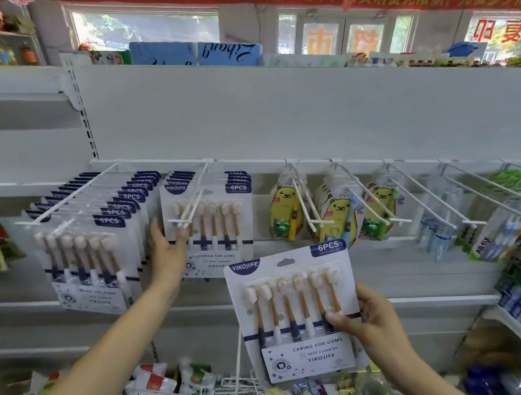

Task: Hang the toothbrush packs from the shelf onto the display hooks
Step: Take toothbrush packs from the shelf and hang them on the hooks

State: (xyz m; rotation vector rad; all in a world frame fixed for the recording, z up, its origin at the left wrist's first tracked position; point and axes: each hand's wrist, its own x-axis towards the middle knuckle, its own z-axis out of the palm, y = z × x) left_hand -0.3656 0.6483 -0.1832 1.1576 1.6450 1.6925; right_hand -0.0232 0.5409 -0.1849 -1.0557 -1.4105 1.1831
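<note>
Loose toothbrush pack [296, 313] at 6 o'clock, pinched at its lower right edge by right hand [367, 317] so the hang hole faces up, while left hand [167, 248], fingers straight, steadies hung packs [210, 227] at 10 o'clock under hook [191, 206], probably clearing room.

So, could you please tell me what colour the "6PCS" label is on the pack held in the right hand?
Dark navy blue with white lettering, clearest in the head view.

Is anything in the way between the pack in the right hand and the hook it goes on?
Nothing blocks it. The pack in the right hand hangs below the hook, open air between. The left hand touches the hung packs beside the hook tip.
</note>
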